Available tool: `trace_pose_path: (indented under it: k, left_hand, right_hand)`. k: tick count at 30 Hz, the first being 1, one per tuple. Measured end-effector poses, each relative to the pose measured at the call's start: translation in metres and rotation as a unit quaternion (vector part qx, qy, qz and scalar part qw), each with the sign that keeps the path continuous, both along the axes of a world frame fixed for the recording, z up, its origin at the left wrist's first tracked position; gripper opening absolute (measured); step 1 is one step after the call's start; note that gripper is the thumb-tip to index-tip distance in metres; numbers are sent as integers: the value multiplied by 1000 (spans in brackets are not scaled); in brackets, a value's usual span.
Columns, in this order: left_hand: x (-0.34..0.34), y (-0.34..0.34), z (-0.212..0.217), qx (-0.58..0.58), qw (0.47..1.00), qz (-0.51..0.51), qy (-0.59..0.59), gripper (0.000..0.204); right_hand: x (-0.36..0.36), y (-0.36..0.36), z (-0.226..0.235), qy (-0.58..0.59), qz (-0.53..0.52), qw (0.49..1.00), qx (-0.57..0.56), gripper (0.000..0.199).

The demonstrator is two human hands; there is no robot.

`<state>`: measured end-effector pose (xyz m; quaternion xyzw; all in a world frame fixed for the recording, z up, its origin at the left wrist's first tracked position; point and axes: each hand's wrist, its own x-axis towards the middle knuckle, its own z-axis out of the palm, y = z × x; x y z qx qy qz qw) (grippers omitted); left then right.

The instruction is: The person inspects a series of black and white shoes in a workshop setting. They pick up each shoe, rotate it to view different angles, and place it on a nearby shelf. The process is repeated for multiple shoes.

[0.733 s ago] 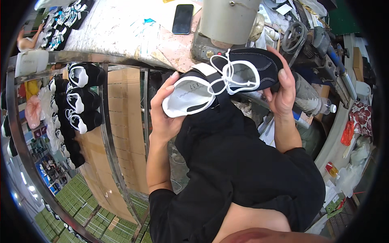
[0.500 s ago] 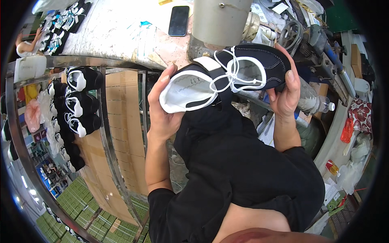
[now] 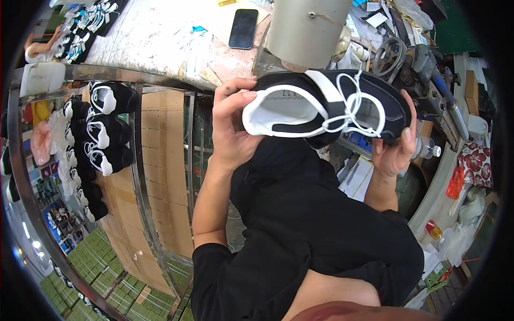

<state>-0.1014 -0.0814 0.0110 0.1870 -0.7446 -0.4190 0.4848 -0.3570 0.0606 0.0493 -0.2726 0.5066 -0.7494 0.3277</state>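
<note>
A black shoe [image 3: 395,109] with a white-lined opening, a white strap and tied white laces is held up sideways between my hands. Its heel lies to the left and its toe to the right. My left hand [image 3: 234,120] grips the heel end, with fingers over the far side and the thumb beneath. Around the toe end, my right hand [image 3: 397,147] is closed, with fingers along the outer edge. The inside of the shoe faces up toward me, while its sole is mostly hidden.
Beyond the shoe stands a thick grey machine column [image 3: 305,32] on a worn worktable [image 3: 150,43], with a black phone [image 3: 243,29] nearby. A metal rack [image 3: 140,187] at left carries several black-and-white shoes [image 3: 110,134]. A handwheel [image 3: 388,56] and a plastic bottle [image 3: 426,148] are at right.
The shoe and both hands have shifted right in the view, and the shoe has tipped so its toe sits lower and its length is nearer level. Both hands keep their hold.
</note>
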Motion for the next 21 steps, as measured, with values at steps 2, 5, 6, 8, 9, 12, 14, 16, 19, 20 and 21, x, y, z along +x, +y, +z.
trace_pose_path:
  k: [2,5,6,8,9,12,14,16,19,20,21]
  left_hand:
    - [-10,2,3,13,999,-4,31,76]
    - [-21,1,1,15,997,-20,71,81]
    - [-23,1,2,29,997,-24,74,80]
    - [-26,1,2,45,995,-28,80,80]
    - [-27,0,1,47,995,-29,83,79]
    - [-25,-1,3,53,995,-27,74,78]
    - [-22,2,4,64,995,-16,71,78]
    - [-19,7,2,82,994,4,75,80]
    - [-14,14,5,171,981,33,85,88]
    - [-13,14,6,170,981,36,84,88]
    - [-13,13,6,169,981,38,83,89]
  right_hand:
    - [-1,5,2,-5,-22,1000,-5,77]
    - [-6,11,2,-12,-45,999,-5,76]
    - [-8,12,2,-14,-53,999,-3,76]
    - [-11,14,2,-12,-55,998,1,75]
    - [-13,16,2,-8,-49,999,3,75]
    - [-13,16,5,21,-45,998,29,77]
    - [-13,16,8,44,-32,998,36,81]
    - [-15,18,8,67,-4,997,27,85]
    - [-19,16,4,120,-15,992,41,88]
    - [-20,15,3,129,-17,990,48,87]
    - [-24,16,1,124,-18,990,60,85]
